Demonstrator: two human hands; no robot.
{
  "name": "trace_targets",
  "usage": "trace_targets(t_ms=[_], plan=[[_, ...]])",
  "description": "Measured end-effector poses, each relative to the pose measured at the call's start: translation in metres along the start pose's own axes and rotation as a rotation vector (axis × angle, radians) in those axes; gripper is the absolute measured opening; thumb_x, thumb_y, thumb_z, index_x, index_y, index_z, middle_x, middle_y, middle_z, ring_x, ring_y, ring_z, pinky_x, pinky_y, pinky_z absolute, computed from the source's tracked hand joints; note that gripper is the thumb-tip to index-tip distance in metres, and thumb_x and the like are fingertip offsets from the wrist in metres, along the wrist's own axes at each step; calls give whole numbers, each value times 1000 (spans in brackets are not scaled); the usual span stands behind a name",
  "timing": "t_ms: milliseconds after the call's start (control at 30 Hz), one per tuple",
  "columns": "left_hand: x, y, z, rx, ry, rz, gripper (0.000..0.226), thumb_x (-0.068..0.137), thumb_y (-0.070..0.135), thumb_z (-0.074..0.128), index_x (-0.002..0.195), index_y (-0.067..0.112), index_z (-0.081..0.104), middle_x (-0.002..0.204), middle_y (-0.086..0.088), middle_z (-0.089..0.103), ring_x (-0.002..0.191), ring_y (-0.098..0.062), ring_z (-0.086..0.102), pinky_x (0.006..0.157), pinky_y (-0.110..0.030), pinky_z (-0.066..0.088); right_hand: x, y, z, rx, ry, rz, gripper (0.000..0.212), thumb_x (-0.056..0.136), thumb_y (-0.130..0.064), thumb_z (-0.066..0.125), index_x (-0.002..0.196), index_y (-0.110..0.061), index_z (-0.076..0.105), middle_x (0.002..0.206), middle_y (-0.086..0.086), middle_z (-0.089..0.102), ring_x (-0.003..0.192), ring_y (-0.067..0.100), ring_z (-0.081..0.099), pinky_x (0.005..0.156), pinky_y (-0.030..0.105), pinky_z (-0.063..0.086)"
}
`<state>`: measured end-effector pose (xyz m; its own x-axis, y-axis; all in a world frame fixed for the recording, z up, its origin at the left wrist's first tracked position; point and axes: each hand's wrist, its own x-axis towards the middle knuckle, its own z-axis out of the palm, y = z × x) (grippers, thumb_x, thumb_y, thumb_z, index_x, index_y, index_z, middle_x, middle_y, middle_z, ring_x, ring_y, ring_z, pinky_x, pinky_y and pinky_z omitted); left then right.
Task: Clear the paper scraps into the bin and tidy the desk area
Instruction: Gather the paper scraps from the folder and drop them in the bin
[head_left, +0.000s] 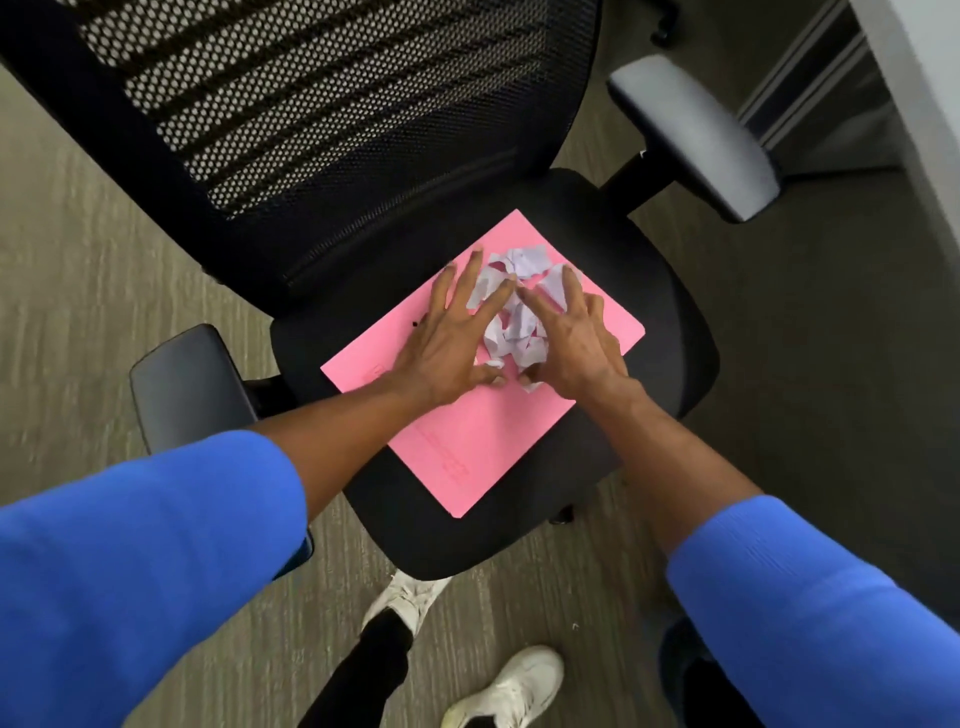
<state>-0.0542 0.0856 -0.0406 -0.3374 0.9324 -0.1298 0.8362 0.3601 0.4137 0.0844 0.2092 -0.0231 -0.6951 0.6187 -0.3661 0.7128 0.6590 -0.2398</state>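
A heap of torn white paper scraps lies on a pink folder, which rests flat on the seat of a black office chair. My left hand is on the heap's left side, fingers spread, palm down on the folder. My right hand is on the heap's right side, fingers spread, fingertips over the scraps. Both hands bracket the pile with thumbs near its front edge. Neither hand has closed around the scraps. No bin is in view.
The chair's mesh backrest rises behind the folder, with armrests at the left and upper right. Carpet surrounds the chair. My feet in white shoes stand at the seat's front. A pale desk edge runs along the right.
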Motion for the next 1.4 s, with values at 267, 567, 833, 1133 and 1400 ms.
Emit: trace_targets(t_ms=[267,567,833,1133,1400], plan=[[-12,-11,21,53,83,70,30,98,17,70,128,14,71,148,-7,56,125,-28,48,96,-39,57,-14,-7,13,-12,117,-77,44,92,-21,80,134,-24,70,145,10,49,127,35,43,86,48,58],[-22,-5,25,-94,164,5,15,97,13,70,106,4,77,110,-8,70,100,-24,57,79,-41,54,-33,10,39,258,330,65,21,88,-10,77,105,-20,83,99,4,63,91,30,61,75,36,52],[-51,32,38,-194,209,4,18,97,20,72,104,5,77,102,-5,70,94,-23,56,72,-38,49,-86,34,42,590,549,235,23,84,-8,83,105,-18,85,96,-3,72,82,14,70,77,38,61],[-81,133,82,-312,128,125,15,93,17,74,104,10,79,101,-1,69,92,-24,58,75,-36,47,-187,90,62,743,661,510,17,86,-20,86,102,-25,86,94,-10,72,81,-1,66,69,11,49],[-124,221,154,-288,-103,202,12,84,19,81,94,13,81,94,-4,73,88,-29,64,73,-40,53,-305,151,126,863,628,977,16,87,-36,81,76,-23,82,67,-3,72,67,17,67,65,33,50]])
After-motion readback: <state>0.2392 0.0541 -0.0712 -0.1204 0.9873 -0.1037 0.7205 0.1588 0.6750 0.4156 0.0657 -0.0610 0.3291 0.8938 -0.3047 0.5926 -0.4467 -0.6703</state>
